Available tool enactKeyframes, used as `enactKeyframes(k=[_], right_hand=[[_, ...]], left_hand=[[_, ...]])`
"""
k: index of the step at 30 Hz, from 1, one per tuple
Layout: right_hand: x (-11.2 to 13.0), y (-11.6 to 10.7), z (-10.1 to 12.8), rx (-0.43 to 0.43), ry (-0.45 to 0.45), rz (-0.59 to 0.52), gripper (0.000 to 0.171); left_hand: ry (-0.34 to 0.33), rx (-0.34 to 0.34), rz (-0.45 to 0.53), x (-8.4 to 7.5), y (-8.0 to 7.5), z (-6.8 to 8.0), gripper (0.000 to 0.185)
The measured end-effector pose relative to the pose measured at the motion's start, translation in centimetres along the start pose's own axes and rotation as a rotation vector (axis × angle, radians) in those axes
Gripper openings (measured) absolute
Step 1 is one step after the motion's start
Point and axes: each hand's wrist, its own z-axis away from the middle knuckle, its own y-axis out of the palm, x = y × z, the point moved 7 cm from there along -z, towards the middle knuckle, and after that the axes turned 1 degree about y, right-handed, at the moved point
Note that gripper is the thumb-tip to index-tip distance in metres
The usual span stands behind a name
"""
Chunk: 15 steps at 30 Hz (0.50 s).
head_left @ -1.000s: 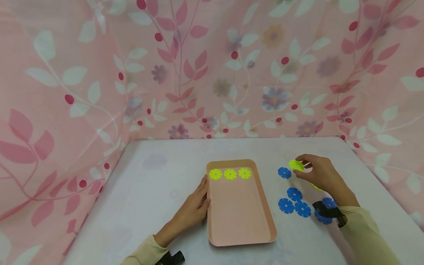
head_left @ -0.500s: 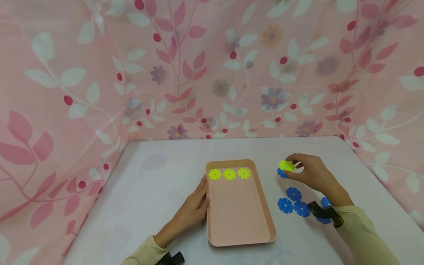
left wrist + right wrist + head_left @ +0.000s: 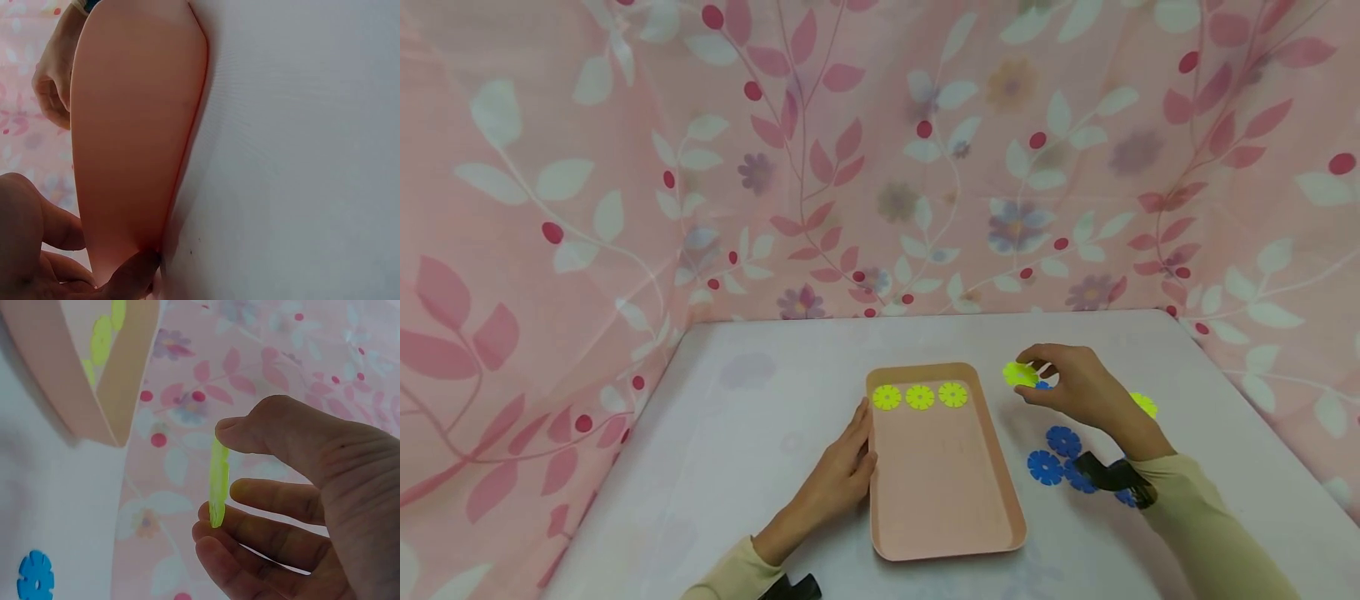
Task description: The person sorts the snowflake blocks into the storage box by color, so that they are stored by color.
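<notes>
My right hand (image 3: 1078,387) pinches a yellow notched plastic snowflake disc (image 3: 1019,374) between thumb and fingers, above the table right of the tray. In the right wrist view this disc (image 3: 218,481) is seen edge-on. The pink rectangular tray (image 3: 943,483) holds a row of three yellow discs (image 3: 920,397) along its far end. My left hand (image 3: 831,475) rests against the tray's left side, fingers extended along the wall and thumb at the rim. In the left wrist view its fingertips touch the tray's outer wall (image 3: 134,125).
Several blue snowflake discs (image 3: 1045,467) lie right of the tray, some partly hidden by the right hand and wrist strap. Another yellow disc (image 3: 1143,405) lies behind the right wrist. A pink floral curtain (image 3: 880,167) stands behind the white table (image 3: 760,433).
My right hand has moved left toward the tray with the yellow disc, passing over a blue disc. The yellow disc behind the wrist shows more fully. The left hand stays at the tray.
</notes>
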Motion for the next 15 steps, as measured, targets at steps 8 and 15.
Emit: enactKeyframes(k=[8,15], right_hand=[[1.4,0.4,-0.9,0.018,-0.007,-0.022,0.039],[1.8,1.1,-1.3,0.031,-0.044,-0.048,0.038]], left_hand=[[0.038,-0.027,0.010,-0.3,0.1,-0.1,0.066],[0.018,-0.031,0.057,-0.2,-0.1,0.1,0.065]])
